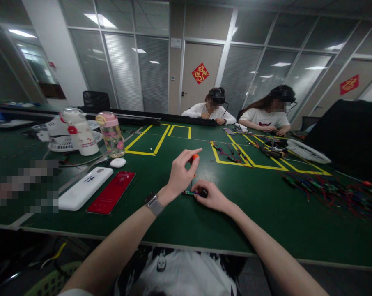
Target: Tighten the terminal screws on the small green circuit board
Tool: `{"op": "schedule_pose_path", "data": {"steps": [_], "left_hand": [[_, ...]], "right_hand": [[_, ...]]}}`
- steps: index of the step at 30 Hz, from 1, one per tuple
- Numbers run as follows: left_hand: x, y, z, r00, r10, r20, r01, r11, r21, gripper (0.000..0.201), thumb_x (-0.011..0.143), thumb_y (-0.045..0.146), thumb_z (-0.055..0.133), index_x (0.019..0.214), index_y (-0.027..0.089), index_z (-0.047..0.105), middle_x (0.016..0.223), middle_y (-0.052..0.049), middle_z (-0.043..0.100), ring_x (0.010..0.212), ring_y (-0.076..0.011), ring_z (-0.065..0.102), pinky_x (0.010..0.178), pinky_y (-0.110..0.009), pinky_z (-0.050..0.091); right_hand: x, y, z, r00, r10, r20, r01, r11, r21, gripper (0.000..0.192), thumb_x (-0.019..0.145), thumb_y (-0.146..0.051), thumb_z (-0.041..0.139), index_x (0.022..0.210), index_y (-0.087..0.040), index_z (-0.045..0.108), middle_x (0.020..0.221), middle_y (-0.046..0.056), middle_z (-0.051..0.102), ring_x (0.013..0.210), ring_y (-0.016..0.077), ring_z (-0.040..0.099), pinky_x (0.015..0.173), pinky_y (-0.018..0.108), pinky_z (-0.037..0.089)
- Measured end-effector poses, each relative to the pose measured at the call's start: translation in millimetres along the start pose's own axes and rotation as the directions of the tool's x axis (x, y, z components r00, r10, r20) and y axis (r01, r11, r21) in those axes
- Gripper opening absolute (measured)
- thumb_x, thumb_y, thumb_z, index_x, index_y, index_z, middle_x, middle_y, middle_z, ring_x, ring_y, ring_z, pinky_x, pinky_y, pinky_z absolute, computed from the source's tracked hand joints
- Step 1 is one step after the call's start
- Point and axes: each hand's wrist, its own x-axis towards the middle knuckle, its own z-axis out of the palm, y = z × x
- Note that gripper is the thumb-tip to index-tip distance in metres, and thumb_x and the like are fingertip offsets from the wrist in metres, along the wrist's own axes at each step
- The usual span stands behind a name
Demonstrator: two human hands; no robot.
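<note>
Head view, single frame.

Item 1: left hand (180, 174), raised above the green surface (180, 222), watch on the wrist. Thumb and fingertips are pinched together on the orange-capped screwdriver (194, 157), which stands roughly upright with its cap at the hand's 1 o'clock.

Item 2: right hand (212, 196), resting low on the surface, fingers closed down on the small circuit board (189, 192). The board's green edge shows at the hand's 9 o'clock, touching the fingertips; the rest is hidden beneath them.

Item 3: screwdriver shaft, running down from the left hand toward the board; the tip is hidden, so contact with the board cannot be told.

Item 4: red phone (112, 192), flat on the surface, at 9 o'clock of the left hand, well apart.

Item 5: white power bank (85, 188), just beside the phone on its far-left side.

Item 6: white oval case (118, 163), near the phone's upper end.

Item 7: pink-lidded bottle (111, 135) and white bottle (79, 131), upright, at 10 o'clock of the hands.

Item 8: yellow tape outlines (157, 144) on the surface, at 12 o'clock.

Item 9: tangle of coloured wires (330, 191), at 3 o'clock, well apart.

Item 10: white fan grille (307, 151), at 2 o'clock.

Item 11: two seated persons (209, 113) at the far edge, their hands on their own work.
</note>
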Motion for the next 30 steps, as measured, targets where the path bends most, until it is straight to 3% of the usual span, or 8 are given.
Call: {"op": "schedule_pose_path", "data": {"steps": [4, 11, 18, 24, 30], "left_hand": [[0.5, 2.2, -1.5, 0.999, 0.031, -0.015, -0.030, 0.996, 0.085, 0.017, 0.088, 0.024, 0.061, 0.103, 0.022, 0.068, 0.086, -0.002, 0.055, 0.081, -0.0139, 0.055, 0.076, -0.028, 0.047], [-0.8, 0.6, -1.2, 0.999, 0.001, 0.045, 0.000, 0.999, -0.037, 0.032, 0.098, 0.020, 0.039, 0.123, 0.023, 0.058, 0.102, -0.004, 0.062, 0.090, -0.0134, 0.060, 0.084, -0.029, 0.047], [-0.5, 5.4, -2.1, 0.999, 0.030, -0.026, -0.027, 0.993, 0.119, 0.017, 0.090, 0.023, 0.056, 0.102, 0.019, 0.068, 0.085, -0.002, 0.054, 0.079, -0.0135, 0.054, 0.075, -0.027, 0.046], [-0.3, 4.7, -3.4, 0.998, 0.052, 0.032, -0.054, 0.997, 0.062, 0.033, 0.097, 0.016, 0.038, 0.121, 0.020, 0.059, 0.096, -0.004, 0.058, 0.091, -0.0143, 0.056, 0.082, -0.028, 0.045], [-0.2, 5.3, -1.8, 0.998, 0.061, 0.003, -0.061, 0.990, 0.126, 0.022, 0.092, 0.022, 0.053, 0.110, 0.020, 0.066, 0.084, -0.001, 0.052, 0.078, -0.0127, 0.053, 0.073, -0.025, 0.045]], "right_hand": [[-0.2, -0.7, 0.0, 1.000, 0.007, -0.004, -0.007, 1.000, 0.004, 0.022, 0.069, -0.004, 0.058, 0.085, -0.017, 0.066, 0.075, 0.000, 0.057, 0.066, 0.0128, 0.053, 0.062, 0.023, 0.043], [-0.2, -3.0, -1.4, 1.000, 0.013, 0.008, -0.013, 1.000, 0.001, 0.022, 0.069, -0.004, 0.058, 0.085, -0.017, 0.065, 0.076, 0.001, 0.059, 0.068, 0.0133, 0.054, 0.064, 0.024, 0.044], [-0.4, -2.9, -1.8, 1.000, 0.005, 0.009, -0.005, 1.000, -0.008, 0.022, 0.070, -0.004, 0.058, 0.086, -0.016, 0.065, 0.077, 0.001, 0.058, 0.067, 0.0134, 0.054, 0.064, 0.025, 0.044], [-0.4, -1.6, -1.1, 1.000, 0.005, 0.012, -0.005, 1.000, 0.000, 0.021, 0.071, -0.004, 0.058, 0.087, -0.016, 0.065, 0.077, 0.000, 0.057, 0.065, 0.0119, 0.053, 0.061, 0.023, 0.043], [-0.4, -1.2, -0.8, 1.000, 0.010, 0.010, -0.010, 1.000, 0.000, 0.021, 0.071, -0.004, 0.058, 0.086, -0.016, 0.065, 0.077, 0.001, 0.058, 0.063, 0.0116, 0.052, 0.061, 0.023, 0.043]]}}
